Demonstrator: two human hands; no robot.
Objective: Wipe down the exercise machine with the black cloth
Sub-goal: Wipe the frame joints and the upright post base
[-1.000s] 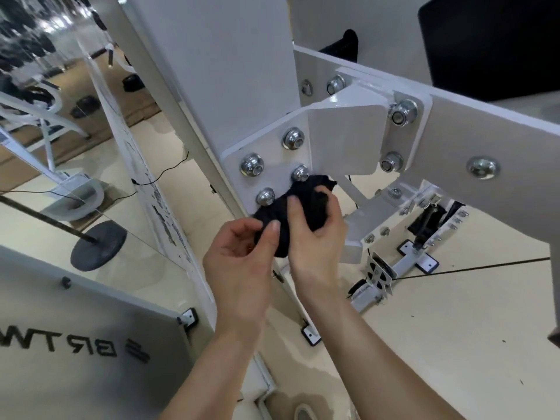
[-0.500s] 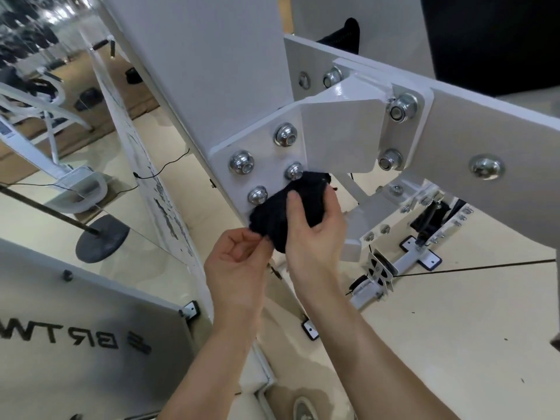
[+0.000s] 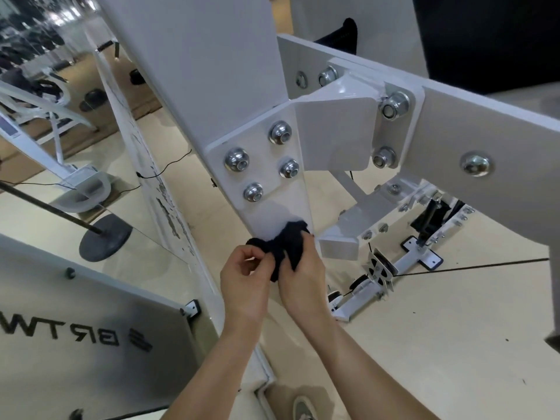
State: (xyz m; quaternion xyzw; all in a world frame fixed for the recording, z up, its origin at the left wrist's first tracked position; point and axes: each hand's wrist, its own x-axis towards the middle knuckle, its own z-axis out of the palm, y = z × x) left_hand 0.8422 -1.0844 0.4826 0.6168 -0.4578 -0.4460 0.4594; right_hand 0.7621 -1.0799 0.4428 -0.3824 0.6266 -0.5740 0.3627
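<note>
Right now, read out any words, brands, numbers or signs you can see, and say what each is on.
"BRTW", mirror-reversed, beside a striped logo: on the grey panel, lower left, cut off by the picture's edge.
A pale label on the far-left white frame: too blurred to read.
The exercise machine and black cloth: no text.

— What is sitting on the beige floor (image 3: 454, 344)?
— The exercise machine (image 3: 212, 71) is standing there on a white base rail (image 3: 360, 301) with a black-edged foot plate (image 3: 430, 260) (a thin dark cable (image 3: 485, 266) is running off just beside it).
— Anything nearer?
— A shoe (image 3: 303, 410) is resting at the bottom edge.
</note>
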